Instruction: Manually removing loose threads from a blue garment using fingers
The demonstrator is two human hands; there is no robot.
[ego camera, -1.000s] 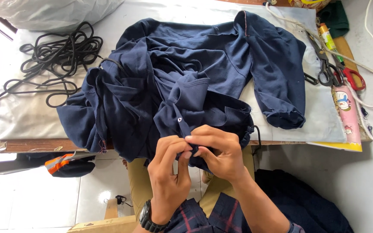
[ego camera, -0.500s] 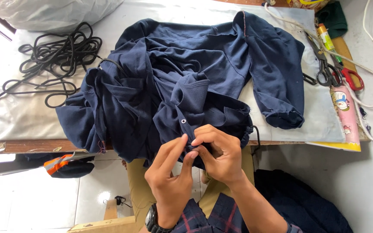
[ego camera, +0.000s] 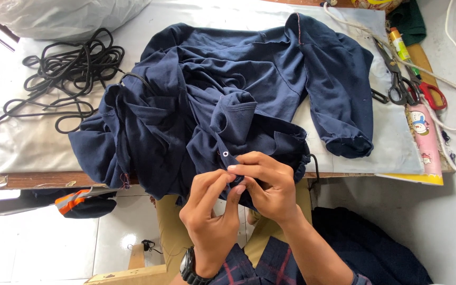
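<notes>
Navy garment [ego camera: 228, 105] spread across the surface, hanging over its near edge, left hand [ego camera: 212, 211] and right hand [ego camera: 270, 184] pinching the placket, apparently beside a snap button [ego camera: 225, 153], each grip closed on fabric, scissors [ego camera: 399, 79] at right edge

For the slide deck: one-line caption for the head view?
Both hands, left and right, pinch a navy garment near its eyelet at the table edge.

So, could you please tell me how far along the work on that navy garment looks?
One metal eyelet already sits in the navy garment. Both hands, left hand and right hand, pinch the fabric edge just below it. The black cord lies coiled on the table, untouched.
</notes>
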